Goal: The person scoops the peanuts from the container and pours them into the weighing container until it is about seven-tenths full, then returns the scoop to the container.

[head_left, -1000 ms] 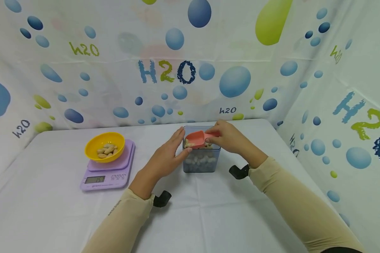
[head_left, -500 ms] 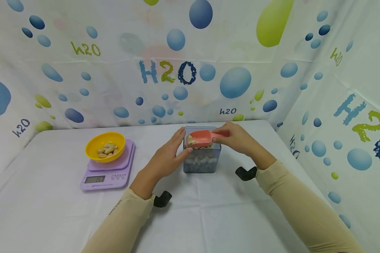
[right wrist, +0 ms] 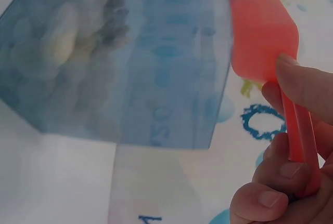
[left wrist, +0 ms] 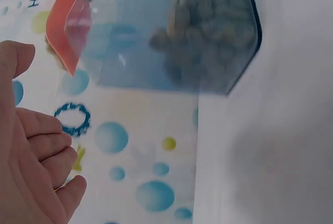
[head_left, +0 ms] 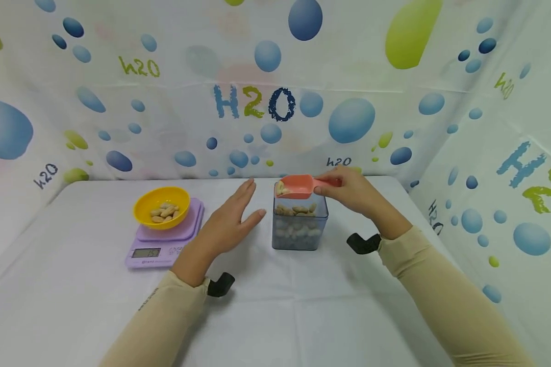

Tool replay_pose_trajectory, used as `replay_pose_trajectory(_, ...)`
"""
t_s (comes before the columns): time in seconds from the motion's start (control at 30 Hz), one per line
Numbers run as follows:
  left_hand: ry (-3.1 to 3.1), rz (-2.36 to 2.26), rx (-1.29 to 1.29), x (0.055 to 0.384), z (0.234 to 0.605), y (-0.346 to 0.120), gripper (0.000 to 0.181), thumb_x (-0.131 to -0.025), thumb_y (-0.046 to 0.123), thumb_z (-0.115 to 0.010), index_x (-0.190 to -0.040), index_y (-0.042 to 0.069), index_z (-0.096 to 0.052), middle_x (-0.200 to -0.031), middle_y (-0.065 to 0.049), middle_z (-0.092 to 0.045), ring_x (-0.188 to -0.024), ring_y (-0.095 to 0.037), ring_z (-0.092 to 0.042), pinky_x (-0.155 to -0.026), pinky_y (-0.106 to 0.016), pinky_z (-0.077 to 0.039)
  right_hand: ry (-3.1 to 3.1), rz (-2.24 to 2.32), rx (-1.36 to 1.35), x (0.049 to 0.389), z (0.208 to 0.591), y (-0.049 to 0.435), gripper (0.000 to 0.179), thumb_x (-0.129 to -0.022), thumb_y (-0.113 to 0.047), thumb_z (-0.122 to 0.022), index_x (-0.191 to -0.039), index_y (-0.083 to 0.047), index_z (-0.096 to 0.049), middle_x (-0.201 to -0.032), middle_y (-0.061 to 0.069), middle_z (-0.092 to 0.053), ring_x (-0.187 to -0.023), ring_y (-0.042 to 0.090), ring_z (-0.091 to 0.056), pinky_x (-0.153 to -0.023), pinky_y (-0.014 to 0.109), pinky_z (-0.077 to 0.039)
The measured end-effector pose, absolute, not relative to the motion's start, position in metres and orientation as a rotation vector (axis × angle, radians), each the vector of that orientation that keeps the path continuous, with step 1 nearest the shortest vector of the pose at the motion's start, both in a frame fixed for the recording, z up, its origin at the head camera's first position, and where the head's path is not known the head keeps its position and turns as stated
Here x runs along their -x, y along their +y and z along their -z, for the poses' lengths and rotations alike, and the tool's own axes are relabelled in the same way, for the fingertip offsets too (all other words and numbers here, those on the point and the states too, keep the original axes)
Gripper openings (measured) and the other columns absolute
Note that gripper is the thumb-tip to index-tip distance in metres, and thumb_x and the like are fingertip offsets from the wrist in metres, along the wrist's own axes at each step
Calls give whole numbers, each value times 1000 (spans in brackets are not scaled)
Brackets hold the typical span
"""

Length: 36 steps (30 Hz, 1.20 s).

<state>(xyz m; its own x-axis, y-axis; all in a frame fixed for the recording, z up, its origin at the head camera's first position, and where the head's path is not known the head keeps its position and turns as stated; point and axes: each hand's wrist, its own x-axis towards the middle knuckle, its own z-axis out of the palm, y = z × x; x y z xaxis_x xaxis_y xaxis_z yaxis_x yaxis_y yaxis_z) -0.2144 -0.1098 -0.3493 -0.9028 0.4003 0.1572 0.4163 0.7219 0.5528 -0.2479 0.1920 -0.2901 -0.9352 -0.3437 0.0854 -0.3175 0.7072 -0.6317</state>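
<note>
My right hand (head_left: 355, 192) grips the handle of a coral-coloured scoop (head_left: 298, 187), its fingers curled round it in the right wrist view. Some peanuts in their shells (head_left: 282, 188) lie at the scoop's front end. The scoop is held just above the rim of a see-through bluish container (head_left: 298, 232), which is partly filled with more unshelled peanuts (head_left: 298, 210). Left of that container, my left hand (head_left: 225, 224) is held in the air, fingers extended and thumb apart, touching nothing. In the left wrist view the scoop (left wrist: 62, 31) shows beyond the container's wall (left wrist: 135, 52).
On the table's left a purple kitchen scale (head_left: 153, 255) carries a yellow bowl (head_left: 142, 214) with several peanuts (head_left: 164, 211) in it. The scale's display is lit with digits. A white cloth covers the table (head_left: 275, 316), and a patterned curtain (head_left: 188, 127) hangs behind.
The scoop has risen from inside the container to above its rim, with peanuts in it. My left hand has let go of the container's side and moved left. The view has shifted slightly.
</note>
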Motion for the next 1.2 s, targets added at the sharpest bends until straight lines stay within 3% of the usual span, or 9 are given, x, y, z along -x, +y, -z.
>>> replay_pose_trajectory(0.37,-2914,854,384,197,334,-205,75,-100,57,-38,-160,23,-9,-167,1,-7,-152,-31,-13,-119,-59,-16,2837,1073,674,254,274,122,40,-92,-40,-68,-124,-16,-70,-104,4,-60,-98,23,-51,-77,37,-49)
replay_pose_trajectory(0.6,-2881,876,272,191,340,-256,75,-103,49,-39,-159,10,-9,-167,-10,-6,-149,-44,-14,-113,-68,-17,2797,1147,645,251,275,61,39,-93,-37,-68,-127,-17,-69,-105,3,-58,-101,21,-50,-79,35,-51)
replay_pose_trajectory(0.77,-2959,854,152,193,345,-275,81,-101,53,-38,-159,10,-2,-167,-10,2,-149,-46,-10,-113,-69,-16,2782,1189,644,247,284,19,40,-93,-35,-67,-128,-13,-68,-108,3,-60,-101,19,-51,-77,32,-51)
replay_pose_trajectory(0.9,-3054,830,106,195,350,-285,85,-101,55,-36,-158,6,3,-165,-17,7,-147,-50,-9,-112,-71,-15,2808,1187,585,246,298,-9,40,-93,-35,-68,-127,-15,-69,-107,2,-60,-98,18,-49,-71,26,-49)
replay_pose_trajectory(1.07,-3130,828,80,198,356,-293,91,-98,61,-37,-157,4,3,-164,-22,6,-146,-52,-11,-111,-71,-16,2897,1174,577,246,312,-36,36,-92,-32,-70,-124,-15,-71,-107,3,-63,-95,18,-50,-63,22,-43)
replay_pose_trajectory(1.2,-3138,826,63,199,357,-297,94,-97,63,-38,-158,4,3,-164,-22,3,-146,-52,-12,-111,-71,-17,3004,1083,599,247,319,-51,35,-92,-30,-70,-125,-16,-70,-109,4,-62,-89,16,-53,-61,18,-46)
